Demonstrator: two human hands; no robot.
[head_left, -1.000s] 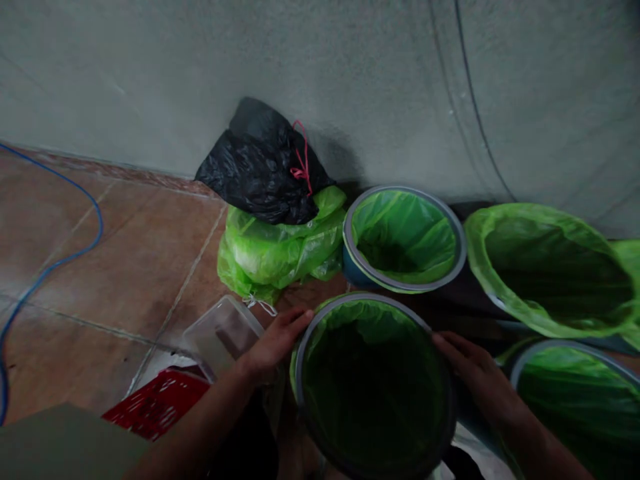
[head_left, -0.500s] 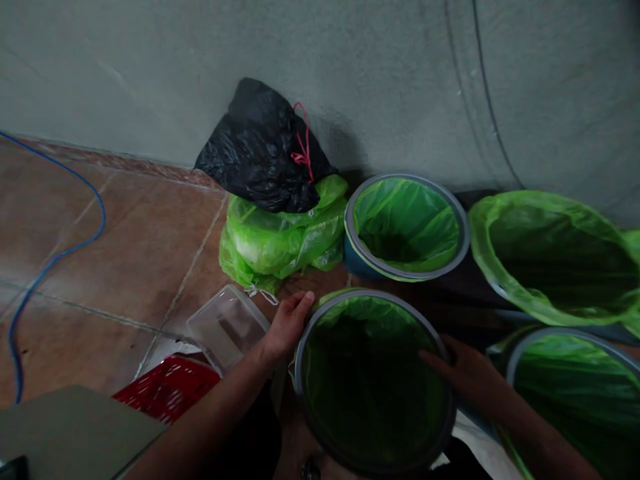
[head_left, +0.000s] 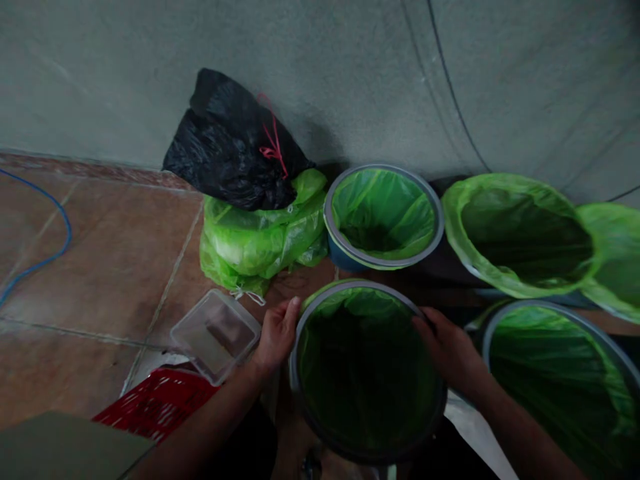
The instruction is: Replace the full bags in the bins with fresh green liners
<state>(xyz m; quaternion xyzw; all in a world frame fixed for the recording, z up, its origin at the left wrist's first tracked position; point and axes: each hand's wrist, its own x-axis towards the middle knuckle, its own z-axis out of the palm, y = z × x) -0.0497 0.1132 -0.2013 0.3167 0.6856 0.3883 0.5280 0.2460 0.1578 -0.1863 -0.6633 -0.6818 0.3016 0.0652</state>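
A round bin (head_left: 367,453) with a grey rim and a green liner stands right below me. My left hand (head_left: 275,337) grips its left rim, fingers curled round the edge. On the right rim rests my right hand (head_left: 447,347), fingers bent over the edge and the liner. Inside, the bin is dark and I cannot make out any contents.
Another lined bin (head_left: 384,213) stands behind, with more green-lined bins (head_left: 515,233) to the right. A tied black bag (head_left: 230,150) lies on a full green bag (head_left: 260,237) against the grey wall. A clear plastic box (head_left: 215,333), a red basket (head_left: 155,403) and a blue cable (head_left: 45,230) lie on the tiled floor at left.
My view has shifted to the right, so everything slides left. My right hand has come from inside the rim back onto its right edge. My left hand stays on the left rim.
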